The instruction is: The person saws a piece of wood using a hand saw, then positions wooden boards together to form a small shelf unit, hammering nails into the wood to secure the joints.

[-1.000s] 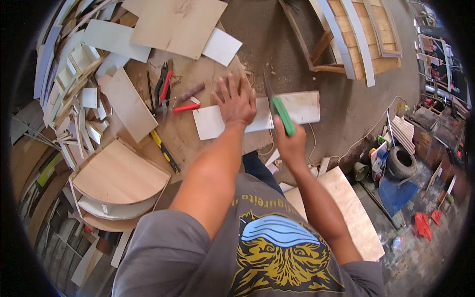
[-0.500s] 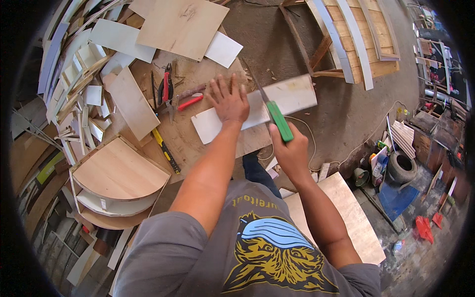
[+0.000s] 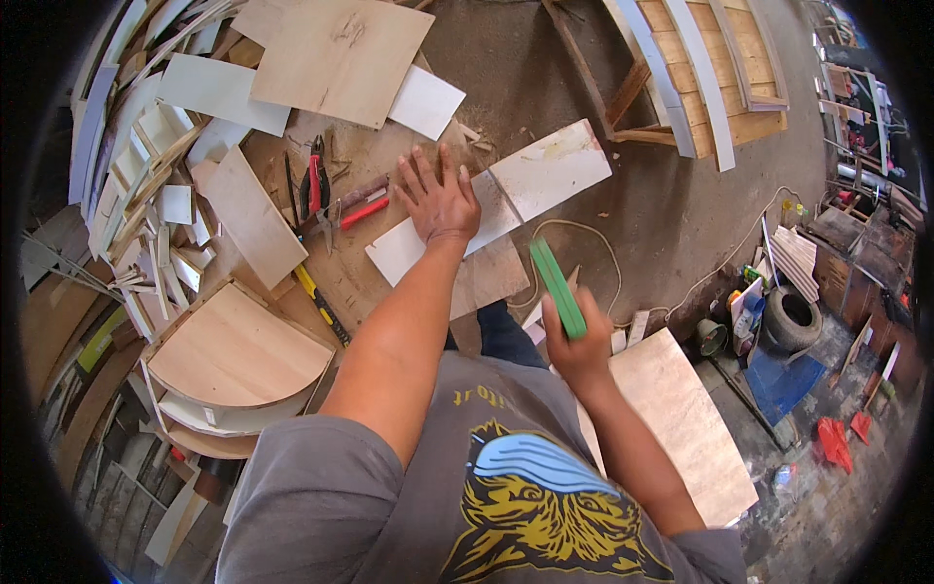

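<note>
Bright, even daylight with soft shadows; fisheye bending and dark corners.

A long, pale, white-faced board (image 3: 491, 200) is laid flat and slantwise across a wooden workbench, its far end overhanging the bench edge above the concrete floor. A green-handled tool (image 3: 557, 288) is held tilted, near the board's nearer edge.

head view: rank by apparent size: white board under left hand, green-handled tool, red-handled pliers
1. white board, pinned by left hand
2. green-handled tool in right hand; nearer the camera, so inflated
3. red-handled pliers; clearly smallest
</note>
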